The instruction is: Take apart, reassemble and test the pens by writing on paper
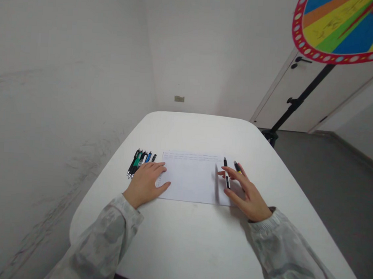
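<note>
- The left hand (pixel 146 183) lay flat, fingers spread loosely, pressing the left edge of the paper sheet (pixel 190 177) onto the white counter (pixel 193 241), seemingly to keep it from sliding.
- A row of pens (pixel 140 162) lay side by side just beyond that hand, off the sheet.
- The right hand (pixel 248 194) hovered at the sheet's right edge, fingers spread and closed on nothing, touching or nearly touching a black pen (pixel 226 173); a yellow-marked pen (pixel 237 166) lay just beside it.
</note>
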`<state>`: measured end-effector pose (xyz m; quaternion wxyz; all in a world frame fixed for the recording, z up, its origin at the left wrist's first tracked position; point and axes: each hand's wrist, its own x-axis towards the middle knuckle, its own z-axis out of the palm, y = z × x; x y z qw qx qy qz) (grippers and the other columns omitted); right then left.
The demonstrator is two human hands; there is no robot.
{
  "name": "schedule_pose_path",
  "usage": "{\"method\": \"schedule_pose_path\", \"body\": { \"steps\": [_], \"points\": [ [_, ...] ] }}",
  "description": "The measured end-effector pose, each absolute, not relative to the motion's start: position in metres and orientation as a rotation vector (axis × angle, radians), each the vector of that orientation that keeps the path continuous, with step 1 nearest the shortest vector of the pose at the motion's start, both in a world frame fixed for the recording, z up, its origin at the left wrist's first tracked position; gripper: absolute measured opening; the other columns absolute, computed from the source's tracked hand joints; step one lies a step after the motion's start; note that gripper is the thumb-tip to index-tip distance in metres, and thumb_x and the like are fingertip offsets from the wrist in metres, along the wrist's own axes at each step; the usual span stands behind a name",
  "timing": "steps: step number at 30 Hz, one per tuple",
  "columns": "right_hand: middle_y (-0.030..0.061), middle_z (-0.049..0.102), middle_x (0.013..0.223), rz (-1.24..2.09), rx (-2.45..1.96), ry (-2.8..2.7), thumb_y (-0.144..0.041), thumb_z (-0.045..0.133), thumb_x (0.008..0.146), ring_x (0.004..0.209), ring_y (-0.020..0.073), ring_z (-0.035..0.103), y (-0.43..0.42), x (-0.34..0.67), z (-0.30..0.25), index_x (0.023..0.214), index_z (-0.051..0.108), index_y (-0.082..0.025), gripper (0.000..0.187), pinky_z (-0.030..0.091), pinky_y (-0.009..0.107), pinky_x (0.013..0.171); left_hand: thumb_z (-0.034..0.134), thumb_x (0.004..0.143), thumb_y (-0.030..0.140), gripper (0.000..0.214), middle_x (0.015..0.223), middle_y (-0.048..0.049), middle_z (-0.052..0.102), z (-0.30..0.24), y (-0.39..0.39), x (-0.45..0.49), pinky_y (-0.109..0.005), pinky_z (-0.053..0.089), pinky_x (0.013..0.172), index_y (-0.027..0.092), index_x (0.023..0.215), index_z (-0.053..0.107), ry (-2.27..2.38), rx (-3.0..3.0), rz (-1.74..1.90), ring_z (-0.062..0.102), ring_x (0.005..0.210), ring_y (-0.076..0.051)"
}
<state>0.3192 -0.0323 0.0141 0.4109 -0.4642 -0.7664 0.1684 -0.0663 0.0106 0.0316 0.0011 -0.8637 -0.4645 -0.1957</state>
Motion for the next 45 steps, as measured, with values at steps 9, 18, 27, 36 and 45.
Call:
{"method": "schedule_pose_path", "body": {
  "steps": [9,18,27,36,45],
  "points": [
    [0.0086,0.075,0.098,0.244,-1.601,-1.535,-0.041,0.055,0.099,0.082,0.0243,0.066,-0.021,0.366,0.02,0.113,0.075,-0.022,0.031,0.052,0.036,0.071,0.075,0.096,0.046,0.038,0.144,-0.0125,0.072,0.029,0.012,-0.069,-0.055,0.05,0.118,0.02,0.124,0.072,-1.439,-2.712,-0.619,0.068,0.131,-0.033],
    [0.0039,0.073,0.086,0.255,-1.918,-1.482,-0.045,0.059,0.091,0.061,0.0204,0.065,-0.02,0.375,0.017,0.128,0.065,-0.021,0.045,0.046,0.033,0.061,0.075,0.096,0.047,0.038,0.145,-0.012,0.072,0.027,0.013,-0.07,-0.056,0.049,0.119,0.022,0.125,0.073,-1.451,-2.715,-0.619,0.067,0.132,-0.034],
    [0.0079,0.075,0.085,0.224,-2.033,-1.479,-0.047,0.056,0.086,0.07,0.0239,0.067,-0.014,0.373,0.015,0.101,0.067,-0.022,0.031,0.044,0.034,0.064,0.077,0.096,0.046,0.04,0.144,-0.0128,0.072,0.029,0.013,-0.068,-0.055,0.049,0.118,0.019,0.125,0.072,-1.454,-2.717,-0.606,0.067,0.131,-0.033],
    [0.0068,0.071,0.08,0.225,-2.01,-1.499,-0.053,0.058,0.086,0.069,0.0233,0.063,-0.013,0.373,0.013,0.089,0.067,-0.023,0.031,0.043,0.035,0.063,0.075,0.096,0.046,0.038,0.145,-0.0127,0.072,0.032,0.011,-0.066,-0.056,0.049,0.119,0.022,0.125,0.073,-1.465,-2.72,-0.613,0.067,0.131,-0.034],
    [0.0083,0.072,0.087,0.188,-1.923,-1.505,-0.052,0.06,0.089,0.067,0.0218,0.061,-0.013,0.38,0.005,0.096,0.068,-0.021,0.033,0.044,0.035,0.062,0.076,0.096,0.045,0.036,0.142,-0.0123,0.073,0.034,0.01,-0.064,-0.055,0.048,0.119,0.022,0.124,0.073,-1.447,-2.726,-0.629,0.068,0.13,-0.033]
  ]
}}
